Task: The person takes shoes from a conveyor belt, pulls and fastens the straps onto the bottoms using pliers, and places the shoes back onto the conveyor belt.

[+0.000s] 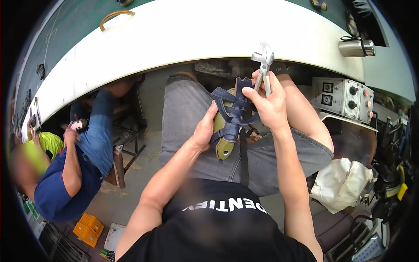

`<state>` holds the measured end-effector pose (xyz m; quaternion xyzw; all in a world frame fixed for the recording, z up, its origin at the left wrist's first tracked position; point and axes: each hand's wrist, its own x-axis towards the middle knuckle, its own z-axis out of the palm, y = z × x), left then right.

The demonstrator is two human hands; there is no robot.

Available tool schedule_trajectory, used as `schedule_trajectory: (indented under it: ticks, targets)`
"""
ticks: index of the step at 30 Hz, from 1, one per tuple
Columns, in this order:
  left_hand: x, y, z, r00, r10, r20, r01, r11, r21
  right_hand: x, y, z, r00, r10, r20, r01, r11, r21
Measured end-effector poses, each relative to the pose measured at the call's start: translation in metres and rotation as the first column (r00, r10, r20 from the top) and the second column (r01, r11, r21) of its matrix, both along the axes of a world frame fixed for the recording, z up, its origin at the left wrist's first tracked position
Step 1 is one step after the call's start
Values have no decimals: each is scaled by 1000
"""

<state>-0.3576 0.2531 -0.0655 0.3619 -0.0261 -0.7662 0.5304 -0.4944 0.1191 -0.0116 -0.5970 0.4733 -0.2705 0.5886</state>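
Note:
My left hand point(205, 130) is closed around the side of a green shoe last point(224, 147), held over my lap. Dark blue sandal straps point(234, 114) wrap the last, and a notched strap end sticks up at its far end. In my right hand point(271, 101) is a pair of lasting pincers point(264, 59), gripped by the handles with the metal head pointing up and away from me. The thumb of that hand is close to the upper straps; whether it presses on them I cannot tell. The pincers' jaws are apart from the straps.
A white worktable point(209, 30) curves across in front of my knees. On it are a curved brown strip point(117, 18) and a steel flask point(357, 46). A control box point(342, 98) stands at right, above a white cloth point(342, 183). Co-workers point(61, 187) sit at left near an orange crate point(88, 229).

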Motion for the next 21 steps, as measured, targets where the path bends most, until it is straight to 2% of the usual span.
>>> schedule_trajectory:
  ticks: [3,6,8,9,10,11,12,13,14,17,18,19,20,21]
  targets:
    - [-3,1,0,998,62,9,-61,997,-43,-5,-3,-3,999,-34,-36,33,999,-37]
    - [0,4,-4,969,247,-15,-247,960,-130,-22,5,-2,974,-148,-170,116,975,-189]
    - [5,-4,21,946,309,101,-278,930,-242,-30,23,14,970,-137,-203,105,981,-161]
    - [6,-8,29,948,308,73,-294,942,-158,-34,32,19,967,-110,-231,72,983,-167]
    - [4,-10,26,939,320,128,-298,940,-164,-36,43,23,960,-81,-268,57,994,-98]
    - [0,-12,23,929,324,180,-295,940,-171,-35,55,19,966,-82,-244,55,992,-116]
    - [-4,-15,25,920,342,190,-321,938,-135,-36,64,16,973,-43,-225,39,999,-25]
    - [-10,-18,24,910,339,240,-313,939,-143,-32,72,7,981,-21,-195,7,998,-68]
    - [-15,-19,23,896,335,291,-302,941,-151,-29,77,4,963,-15,-268,-62,959,-278]
    - [-16,-20,28,864,340,372,-296,940,-171,-29,84,-2,960,-12,-280,-20,993,-112]
    - [-4,-18,24,906,215,366,-183,976,-120,-32,82,-2,977,14,-214,-36,994,-99]
    - [0,-17,22,918,182,354,-152,982,-109,-36,81,-2,988,39,-147,-52,995,-87]
    - [3,-16,20,927,152,343,-124,987,-101,-41,78,5,980,114,-162,-103,992,74]
    - [5,-21,19,931,147,334,-107,985,-137,-46,78,4,977,160,-138,-140,980,145]
